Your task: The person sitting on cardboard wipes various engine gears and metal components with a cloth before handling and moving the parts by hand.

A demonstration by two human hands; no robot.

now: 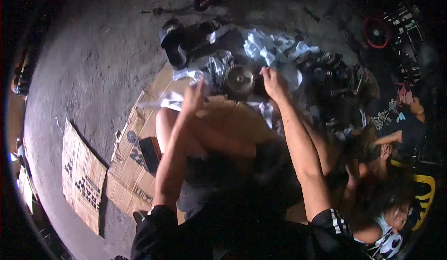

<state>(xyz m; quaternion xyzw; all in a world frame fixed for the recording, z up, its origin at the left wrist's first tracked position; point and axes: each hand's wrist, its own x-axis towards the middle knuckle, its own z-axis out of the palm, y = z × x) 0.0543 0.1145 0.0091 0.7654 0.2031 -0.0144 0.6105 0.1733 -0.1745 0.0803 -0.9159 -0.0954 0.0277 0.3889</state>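
Observation:
In front of my knees, a round metal wheel-like part point(240, 80) with a raised hub sits among dark machine parts. To its left is my left hand point(194, 96), blurred, with the fingers curled in beside crumpled clear plastic point(186, 73). On the wheel's right side my right hand point(274, 84) is closed, thumb and forefinger pressed together at the top. What either hand holds is too small or blurred to make out. More pale plastic wrapping point(267, 45) lies just beyond the right hand.
Flattened cardboard point(132, 167) lies under and left of my legs, with a dark flat case point(150, 153) on it. Black curved tubes point(174, 41) lie beyond the plastic. Metal parts point(330, 87) are heaped at right. Two people are at the right, one person point(405, 129) in dark clothing.

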